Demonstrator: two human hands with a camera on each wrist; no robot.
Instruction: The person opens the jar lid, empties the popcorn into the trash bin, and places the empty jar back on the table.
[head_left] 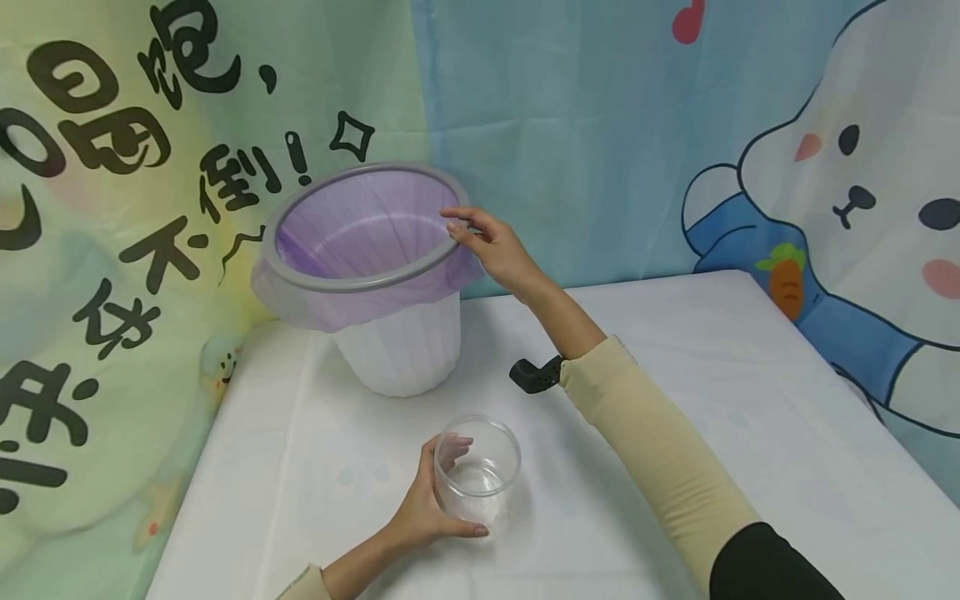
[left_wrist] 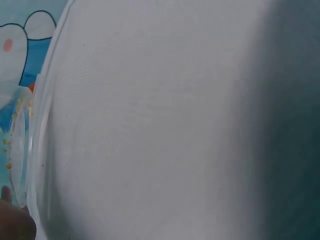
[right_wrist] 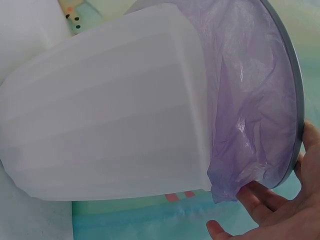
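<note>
A white trash can (head_left: 401, 350) with a grey rim (head_left: 330, 284) stands on the table, lined with a thin purple bag (head_left: 360, 225) that hangs over its outside. My right hand (head_left: 498, 254) grips the right side of the rim. In the right wrist view, the fingers (right_wrist: 257, 202) touch the bag below the rim, and another finger reaches over the rim. Nearer to me, my left hand (head_left: 431, 500) holds a clear round cup (head_left: 480, 475) from its left side, thumb in front. The cup's edge (left_wrist: 22, 145) shows at the left of the left wrist view.
A white cloth covers the table (head_left: 645, 350). Behind and to the left hangs a printed curtain (head_left: 555, 125) with large black characters and a cartoon animal. A black curved device (head_left: 535, 377) sticks out from the right wrist.
</note>
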